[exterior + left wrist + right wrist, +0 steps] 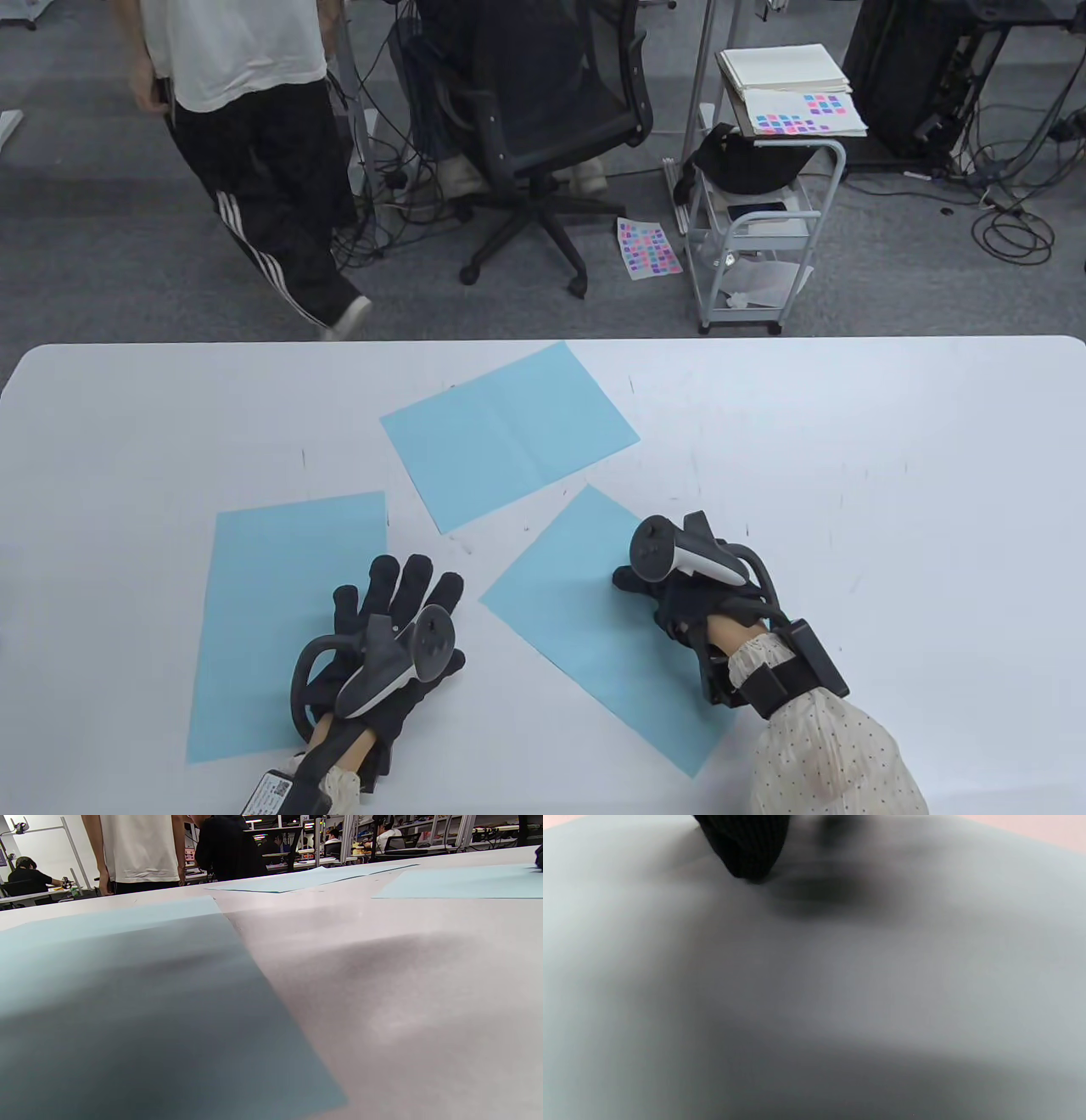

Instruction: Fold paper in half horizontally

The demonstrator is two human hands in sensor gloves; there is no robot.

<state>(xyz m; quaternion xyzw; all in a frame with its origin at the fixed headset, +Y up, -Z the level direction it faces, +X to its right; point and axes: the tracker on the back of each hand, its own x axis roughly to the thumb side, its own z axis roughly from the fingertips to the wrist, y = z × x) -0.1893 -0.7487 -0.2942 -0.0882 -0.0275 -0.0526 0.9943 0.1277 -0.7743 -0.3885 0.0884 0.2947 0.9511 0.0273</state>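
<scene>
Three light blue paper sheets lie flat on the white table (891, 475). The left sheet (271, 611) fills the near part of the left wrist view (127, 1005). My left hand (399, 607) lies flat with fingers spread, across that sheet's right edge and the bare table. The right sheet (585, 628) lies askew. My right hand (653, 586) rests on its upper part with fingers bent down, most of them hidden under the tracker. In the right wrist view a fingertip (746, 853) touches the sheet (814, 1005). The middle sheet (509, 433) lies farther back, untouched.
Beyond the table's far edge stand an office chair (543, 110), a small white cart (755, 212) with papers, and a person (246, 127) walking by. Bare table surface stretches to the right of my right hand.
</scene>
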